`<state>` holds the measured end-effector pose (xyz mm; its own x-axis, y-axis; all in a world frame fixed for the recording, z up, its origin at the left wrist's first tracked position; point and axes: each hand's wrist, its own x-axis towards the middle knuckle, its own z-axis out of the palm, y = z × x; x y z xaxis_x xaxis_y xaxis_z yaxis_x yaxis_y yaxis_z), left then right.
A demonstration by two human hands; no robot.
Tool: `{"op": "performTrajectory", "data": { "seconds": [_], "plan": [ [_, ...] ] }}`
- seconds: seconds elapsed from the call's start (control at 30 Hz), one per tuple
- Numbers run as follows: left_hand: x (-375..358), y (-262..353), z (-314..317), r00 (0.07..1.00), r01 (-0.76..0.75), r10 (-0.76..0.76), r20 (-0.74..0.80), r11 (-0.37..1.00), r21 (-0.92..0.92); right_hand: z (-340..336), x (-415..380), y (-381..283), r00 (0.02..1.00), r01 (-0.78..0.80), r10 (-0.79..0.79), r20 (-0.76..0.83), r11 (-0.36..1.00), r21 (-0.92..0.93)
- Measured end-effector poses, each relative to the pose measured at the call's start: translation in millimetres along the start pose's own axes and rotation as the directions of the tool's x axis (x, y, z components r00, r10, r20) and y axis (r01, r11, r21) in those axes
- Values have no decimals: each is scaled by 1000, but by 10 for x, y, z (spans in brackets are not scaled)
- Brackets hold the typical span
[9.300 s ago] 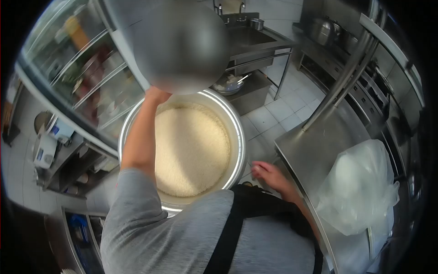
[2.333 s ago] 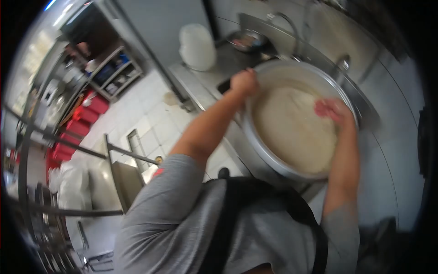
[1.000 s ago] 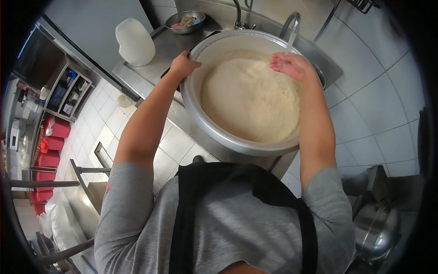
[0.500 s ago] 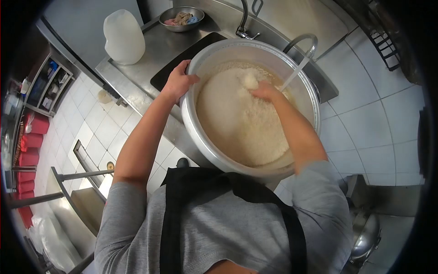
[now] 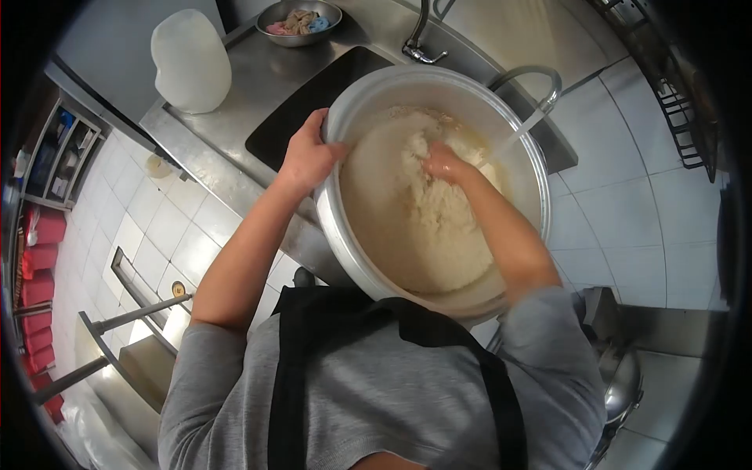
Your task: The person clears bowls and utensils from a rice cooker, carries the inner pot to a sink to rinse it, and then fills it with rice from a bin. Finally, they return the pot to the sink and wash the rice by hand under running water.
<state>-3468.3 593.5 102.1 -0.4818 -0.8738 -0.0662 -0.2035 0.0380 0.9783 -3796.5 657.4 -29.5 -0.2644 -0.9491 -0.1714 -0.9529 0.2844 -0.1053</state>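
A large metal pot [image 5: 337, 223] is tilted at the sink, holding pale rice [image 5: 442, 254] under cloudy water. My left hand [image 5: 308, 157] grips its left rim, thumb over the inside edge and fingers outside. Inside, my right hand [image 5: 445, 163] is down at the surface with its fingers curled into the wet rice, fingertips partly hidden. Water runs from a curved spout [image 5: 554, 82] into the pot's right side, close to my right wrist.
A white plastic jug [image 5: 190, 63] and a metal bowl [image 5: 276, 16] of coloured cloths stand on the steel counter [image 5: 262, 66]. Behind the pot are a dark sink basin [image 5: 274, 129] and a tap [image 5: 423, 53]. Metal rails [image 5: 141, 313] are at lower left.
My right hand has shifted slightly left and down, and the rice is more churned around it. My left hand keeps its hold on the rim. The view has shifted slightly.
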Motion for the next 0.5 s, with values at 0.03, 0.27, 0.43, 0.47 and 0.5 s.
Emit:
{"op": "performTrajectory", "data": {
  "seconds": [0.03, 0.27, 0.43, 0.47, 0.5],
  "plan": [
    [-9, 10, 13, 1000, -5, 5, 8, 1000, 2, -188, -363, -134, 994, 39, -50, 100, 994, 101],
    [13, -36, 16, 999, -28, 28, -19, 999, 30, -1077, 92, 65, 798, -204, -114, 592, 873, 443],
    [46, -112, 33, 997, -64, 64, -48, 998, 10, -467, 553, -450, 990, -29, -13, 137, 954, 300],
    [52, -121, 28, 996, -68, 69, -49, 997, 21, -580, 373, -736, 977, 36, -80, 196, 975, 219],
    [57, -131, 29, 996, -71, 73, -48, 997, 30, -755, 68, -970, 956, 105, -139, 260, 985, 139]
  ]
}}
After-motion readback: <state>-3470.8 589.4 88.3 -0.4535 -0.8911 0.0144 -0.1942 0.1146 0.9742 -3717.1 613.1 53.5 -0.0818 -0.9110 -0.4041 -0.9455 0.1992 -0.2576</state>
